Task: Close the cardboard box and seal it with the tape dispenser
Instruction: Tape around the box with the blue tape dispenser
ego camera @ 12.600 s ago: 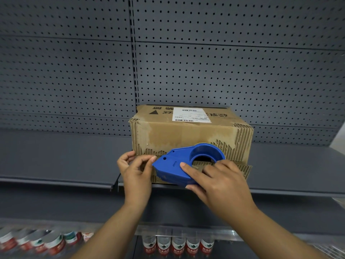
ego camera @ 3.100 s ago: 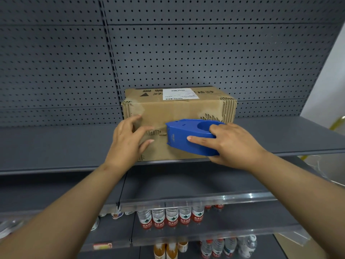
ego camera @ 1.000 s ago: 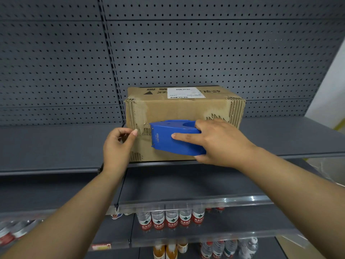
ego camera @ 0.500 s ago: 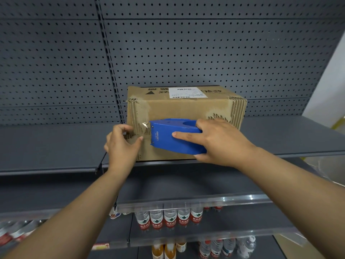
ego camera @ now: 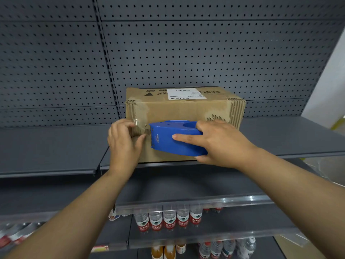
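Cardboard box (ego camera: 184, 113) centred on grey shelf (ego camera: 56, 146) | right hand (ego camera: 220, 144) grips blue tape dispenser (ego camera: 175, 139) against box front | left hand (ego camera: 125, 143), at dispenser's 9 o'clock, pinches tape end | step: sealing | next: probably press the end down firmly.

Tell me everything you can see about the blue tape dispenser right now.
The tape dispenser is a blue, smooth, plastic-looking shell, rounded at its right end with a round opening on top and small white lettering near its left tip. It lies sideways against the front of the cardboard box on the shelf. The right hand grips its rounded end. At its tip, clear tape runs to the left hand, whose fingers hold it against the box.
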